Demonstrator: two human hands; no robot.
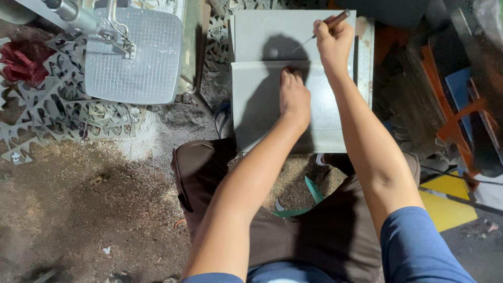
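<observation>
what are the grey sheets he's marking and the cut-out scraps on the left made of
Grey sheets: probably thin sheet metal, matte, flat with crisp straight edges. Cut-out scraps: likely the same metal, grey, with repeated punched holes. The right hand holds a thin scriber-like tool.

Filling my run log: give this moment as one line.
left hand: flat on grey metal sheet | right hand: holds thin scribing tool, tip on sheet

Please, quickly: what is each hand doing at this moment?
Left hand: open, pressing flat on the grey sheet.
Right hand: closed around a thin pointed tool, tip on the sheet.
</observation>
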